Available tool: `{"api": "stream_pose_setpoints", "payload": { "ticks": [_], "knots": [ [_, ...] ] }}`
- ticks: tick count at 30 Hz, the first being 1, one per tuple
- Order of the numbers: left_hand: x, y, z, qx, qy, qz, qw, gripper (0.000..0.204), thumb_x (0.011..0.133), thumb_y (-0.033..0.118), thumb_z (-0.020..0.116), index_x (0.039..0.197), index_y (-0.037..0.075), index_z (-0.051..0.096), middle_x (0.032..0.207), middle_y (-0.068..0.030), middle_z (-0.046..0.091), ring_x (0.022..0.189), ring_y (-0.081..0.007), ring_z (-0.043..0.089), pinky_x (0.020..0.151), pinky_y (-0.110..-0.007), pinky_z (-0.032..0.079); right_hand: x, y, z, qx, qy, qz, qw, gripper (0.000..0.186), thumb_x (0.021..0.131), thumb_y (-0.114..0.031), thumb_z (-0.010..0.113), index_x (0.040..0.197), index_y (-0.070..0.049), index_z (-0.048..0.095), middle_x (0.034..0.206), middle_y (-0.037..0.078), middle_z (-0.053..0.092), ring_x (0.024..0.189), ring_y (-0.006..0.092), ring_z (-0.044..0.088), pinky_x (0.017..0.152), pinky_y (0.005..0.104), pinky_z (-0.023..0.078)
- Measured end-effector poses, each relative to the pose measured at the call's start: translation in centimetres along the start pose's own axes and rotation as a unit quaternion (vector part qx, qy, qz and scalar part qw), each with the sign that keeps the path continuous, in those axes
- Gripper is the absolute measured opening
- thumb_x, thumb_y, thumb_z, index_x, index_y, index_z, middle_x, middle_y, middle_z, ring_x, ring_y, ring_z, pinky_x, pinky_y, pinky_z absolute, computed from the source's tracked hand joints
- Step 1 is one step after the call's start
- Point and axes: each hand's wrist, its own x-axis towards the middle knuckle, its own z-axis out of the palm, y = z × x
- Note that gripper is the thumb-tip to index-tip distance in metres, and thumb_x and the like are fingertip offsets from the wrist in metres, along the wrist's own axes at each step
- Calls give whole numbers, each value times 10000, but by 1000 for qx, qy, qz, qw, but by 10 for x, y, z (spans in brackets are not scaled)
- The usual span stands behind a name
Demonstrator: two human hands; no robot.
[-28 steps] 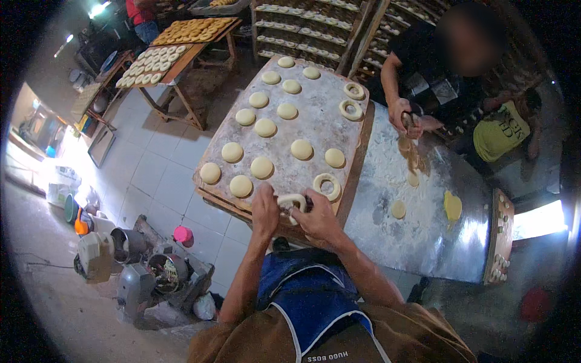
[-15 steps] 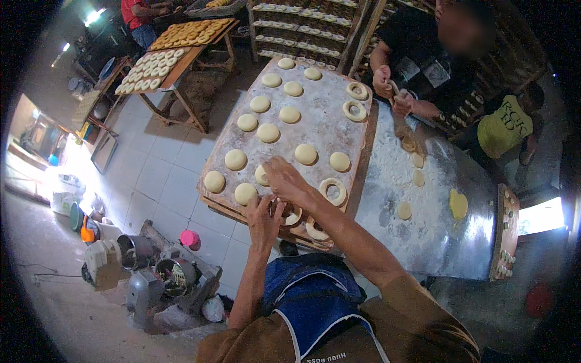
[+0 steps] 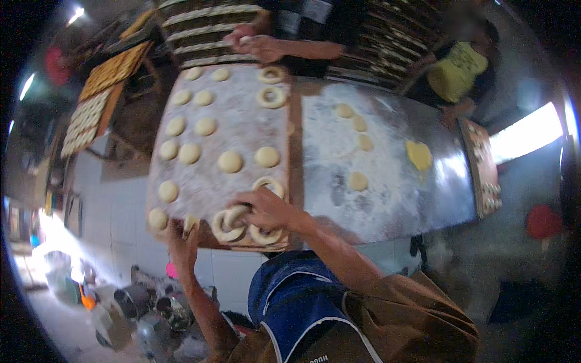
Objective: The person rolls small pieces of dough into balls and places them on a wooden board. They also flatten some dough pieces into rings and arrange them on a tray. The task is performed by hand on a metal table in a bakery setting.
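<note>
A floured wooden board (image 3: 212,133) in front of me carries flat dough rounds and dough rings. My right hand (image 3: 266,212) is closed on a dough ring (image 3: 235,213), which overlaps another ring (image 3: 221,230) near the board's front edge. Two more rings lie beside that hand, partly hidden under it. At the front left corner my left hand (image 3: 181,235) pinches a small piece of dough (image 3: 192,224); blur hides its exact shape. A dough round (image 3: 158,219) lies just left of those fingers.
Right of the board stands a floured metal table (image 3: 387,199) with several dough rounds and a yellow lump (image 3: 419,155). Across from me, a co-worker's hands (image 3: 257,45) hold dough. Racks (image 3: 206,30) stand behind. Mixing machines (image 3: 157,327) are on the floor at lower left.
My view has turned, shifting the board leftward. My hands have moved apart: the right one now holds a ring farther right, the left a dough piece at the front left corner.
</note>
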Motion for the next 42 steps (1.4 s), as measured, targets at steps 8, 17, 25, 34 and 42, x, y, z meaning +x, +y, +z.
{"api": "stream_pose_setpoints", "payload": {
  "ticks": [8, 17, 25, 34, 42],
  "knots": [
    [-78, 113, 174, -121, -248, 49, 960, 467, 829, 93, 750, 1219, 29, 501, 1015, -117, 645, 937, -183, 632, 813, -300, 497, -264, 100, -127, -127, 284, 352, 883, 311, 749, -72, 766, 1044, -23, 679, 913, 139, 703, 823, 219, 675, 741, 361, 541],
    [-154, 130, 369, 48, -330, 212, 918, 351, 869, 175, 701, 1158, 20, 573, 1096, -209, 642, 965, -334, 645, 845, -409, 515, -329, 163, -168, -219, 318, 369, 845, 316, 651, -200, 807, 860, -39, 632, 842, 143, 665, 783, 343, 640, 718, 428, 499],
    [-184, 137, 402, -106, -404, -11, 909, 393, 933, 229, 661, 1223, -24, 584, 1054, -161, 680, 959, -239, 666, 800, -341, 536, -325, 129, -152, 142, 461, 244, 841, 330, 754, -40, 770, 989, -33, 540, 791, 62, 628, 822, 198, 667, 647, 315, 533],
    [-190, 153, 409, -39, -358, 68, 931, 284, 974, 203, 605, 1153, 2, 513, 997, -120, 637, 864, -182, 632, 696, -332, 532, -317, 106, -170, 157, 399, 217, 877, 597, 754, 53, 710, 1241, -70, 386, 973, 149, 634, 928, 198, 642, 775, 323, 554],
    [-184, 149, 399, -367, -416, -107, 825, 440, 924, -40, 576, 1276, 78, 340, 1172, -121, 563, 1066, -203, 590, 832, -324, 535, -316, 112, -178, 385, 235, 88, 888, 459, 818, -54, 658, 1231, -77, 458, 894, 84, 610, 777, 153, 587, 666, 288, 475]
  ]
}}
